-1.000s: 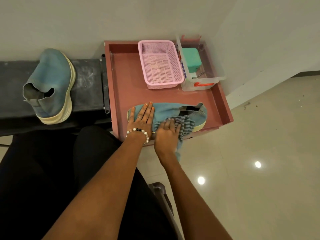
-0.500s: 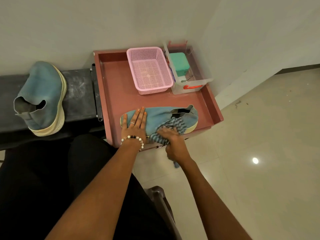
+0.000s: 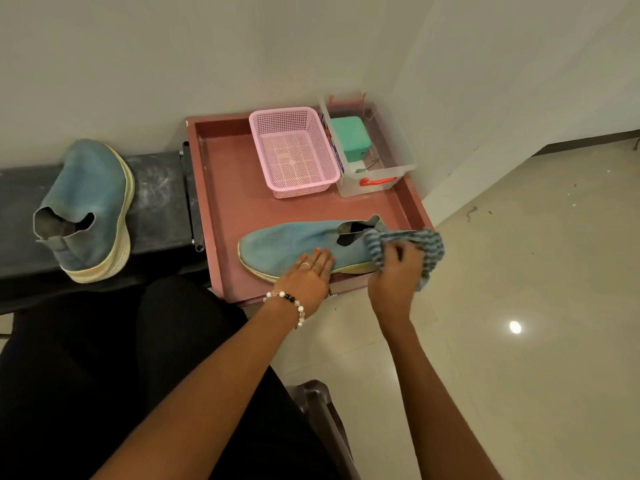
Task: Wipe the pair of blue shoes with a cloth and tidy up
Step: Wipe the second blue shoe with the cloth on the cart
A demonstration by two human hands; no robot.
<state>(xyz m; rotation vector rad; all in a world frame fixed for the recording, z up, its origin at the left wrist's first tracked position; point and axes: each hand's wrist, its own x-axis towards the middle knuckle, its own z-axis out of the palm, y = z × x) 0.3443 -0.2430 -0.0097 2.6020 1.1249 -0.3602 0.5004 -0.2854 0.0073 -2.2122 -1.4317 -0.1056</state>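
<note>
Head view: clear box [image 3: 377, 174] label unreadable.

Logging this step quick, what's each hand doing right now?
Left hand: open, fingers straight, resting on the blue shoe in the tray.
Right hand: closed, gripping the striped cloth at the shoe's heel.

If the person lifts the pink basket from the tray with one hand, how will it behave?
The pink basket is probably light: its walls and floor are perforated mesh and nothing lies in it. It likely keeps its shape, since the rim stands straight. On the smooth tray it may slide easily if pushed, and its wide flat base makes tipping unlikely.
</note>
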